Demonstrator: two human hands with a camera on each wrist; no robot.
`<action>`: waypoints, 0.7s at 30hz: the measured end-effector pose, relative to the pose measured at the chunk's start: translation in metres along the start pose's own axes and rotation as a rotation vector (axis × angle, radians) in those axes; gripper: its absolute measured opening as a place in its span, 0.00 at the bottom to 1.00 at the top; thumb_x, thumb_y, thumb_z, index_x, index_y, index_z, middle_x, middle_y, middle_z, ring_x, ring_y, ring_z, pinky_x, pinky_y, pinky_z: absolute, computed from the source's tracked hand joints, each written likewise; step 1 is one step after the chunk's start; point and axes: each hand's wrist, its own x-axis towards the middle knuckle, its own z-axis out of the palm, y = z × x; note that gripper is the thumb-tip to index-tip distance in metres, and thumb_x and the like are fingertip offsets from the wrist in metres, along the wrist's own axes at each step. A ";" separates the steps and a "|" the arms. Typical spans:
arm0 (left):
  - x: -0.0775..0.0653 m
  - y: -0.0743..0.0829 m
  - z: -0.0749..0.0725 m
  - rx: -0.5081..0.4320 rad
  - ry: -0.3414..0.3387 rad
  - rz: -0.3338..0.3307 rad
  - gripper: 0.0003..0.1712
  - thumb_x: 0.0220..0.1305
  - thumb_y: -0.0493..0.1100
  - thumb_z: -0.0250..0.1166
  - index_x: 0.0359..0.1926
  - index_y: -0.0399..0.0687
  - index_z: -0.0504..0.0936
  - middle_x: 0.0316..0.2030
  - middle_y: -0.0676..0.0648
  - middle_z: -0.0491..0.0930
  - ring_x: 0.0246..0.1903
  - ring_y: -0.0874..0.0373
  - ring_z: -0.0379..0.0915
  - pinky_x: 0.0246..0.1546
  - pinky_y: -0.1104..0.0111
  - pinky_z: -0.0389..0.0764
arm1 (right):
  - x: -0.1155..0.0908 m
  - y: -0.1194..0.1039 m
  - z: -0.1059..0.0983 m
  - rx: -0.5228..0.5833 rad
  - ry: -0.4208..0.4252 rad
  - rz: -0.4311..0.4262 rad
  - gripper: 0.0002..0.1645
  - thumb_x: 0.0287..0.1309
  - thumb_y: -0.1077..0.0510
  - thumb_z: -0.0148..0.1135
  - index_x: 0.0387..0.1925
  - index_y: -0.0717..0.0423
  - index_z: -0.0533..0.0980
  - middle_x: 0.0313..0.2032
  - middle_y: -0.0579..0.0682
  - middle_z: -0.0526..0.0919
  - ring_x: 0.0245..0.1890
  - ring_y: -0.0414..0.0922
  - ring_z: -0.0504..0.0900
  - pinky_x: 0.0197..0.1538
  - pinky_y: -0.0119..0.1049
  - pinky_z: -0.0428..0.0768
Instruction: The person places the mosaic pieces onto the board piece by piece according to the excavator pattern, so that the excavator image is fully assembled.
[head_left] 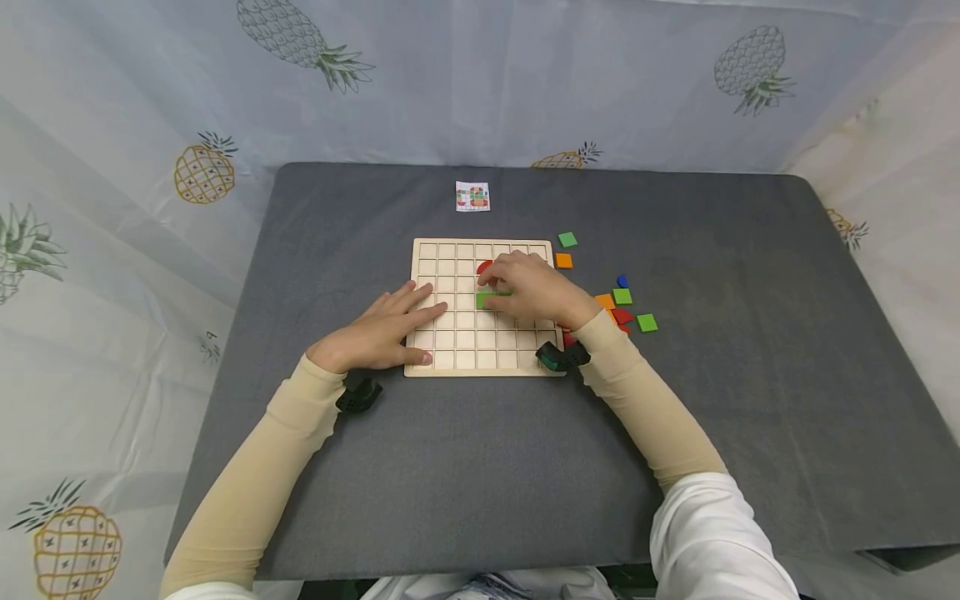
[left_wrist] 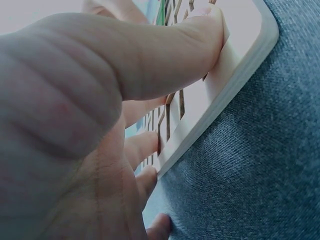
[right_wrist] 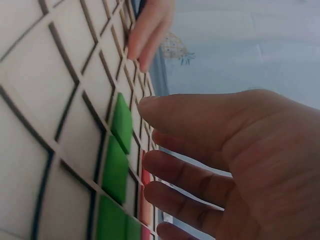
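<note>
- Right hand [head_left: 528,287]: over the upper right half of the board, fingers loosely bent, thumb apart from them in the right wrist view, fingertips close above the tiles.
- Left hand [head_left: 378,329]: fingers spread, resting on the board's left side; thumb on the frame by the near left corner.
- Wooden grid board [head_left: 465,337]: pale, square cells, light raised frame, flat on the table, between both hands.
- Green tiles [right_wrist: 115,170]: in a row on the board, just beside the right thumb; red round-edged piece [head_left: 484,267] farther up, partly behind fingers.
- Loose pieces right of board: green square [head_left: 567,239] and orange square [head_left: 564,261] near the far right corner; blue piece [head_left: 622,281], red piece [head_left: 622,316], more green and orange in a loose cluster by the right wrist, some partly hidden.
- Pattern card [head_left: 472,197]: small, white, colored grid print, beyond the board near the table's far edge.
- Wrist cameras [head_left: 360,395]: black, one per wrist; beige sleeves [head_left: 255,467] on forearms, white garment [head_left: 712,533] above.
- Table [head_left: 720,375]: dark gray woven-looking surface, rounded far corners.
- Curtain [head_left: 480,83]: whitish, lightly creased, behind table and along both sides; pineapple prints [head_left: 204,174], some yellow, some gray outline with green leaves.
</note>
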 end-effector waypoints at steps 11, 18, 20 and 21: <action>0.003 0.003 0.002 0.011 0.000 0.003 0.47 0.67 0.52 0.68 0.80 0.53 0.55 0.82 0.41 0.39 0.82 0.41 0.27 0.78 0.39 0.38 | -0.038 0.027 -0.039 0.075 0.104 0.059 0.18 0.71 0.52 0.61 0.56 0.56 0.81 0.52 0.53 0.83 0.53 0.52 0.76 0.58 0.50 0.74; 0.001 0.004 0.001 0.011 0.008 0.010 0.46 0.67 0.51 0.68 0.80 0.52 0.56 0.82 0.39 0.40 0.81 0.39 0.28 0.77 0.38 0.39 | -0.073 0.049 -0.053 0.063 0.115 0.163 0.20 0.70 0.54 0.62 0.58 0.59 0.79 0.54 0.57 0.81 0.55 0.55 0.74 0.58 0.53 0.75; 0.000 0.003 0.001 0.010 0.010 0.011 0.46 0.67 0.51 0.68 0.79 0.51 0.57 0.82 0.38 0.41 0.81 0.38 0.29 0.77 0.37 0.39 | -0.082 0.056 -0.055 0.062 0.115 0.192 0.20 0.70 0.55 0.61 0.59 0.60 0.79 0.55 0.58 0.80 0.55 0.55 0.74 0.59 0.54 0.75; 0.000 0.003 0.001 0.011 0.011 0.011 0.46 0.67 0.51 0.68 0.79 0.50 0.57 0.81 0.38 0.41 0.81 0.38 0.29 0.77 0.37 0.40 | -0.086 0.060 -0.055 0.063 0.115 0.206 0.20 0.70 0.55 0.61 0.59 0.60 0.78 0.55 0.58 0.80 0.55 0.55 0.74 0.59 0.55 0.76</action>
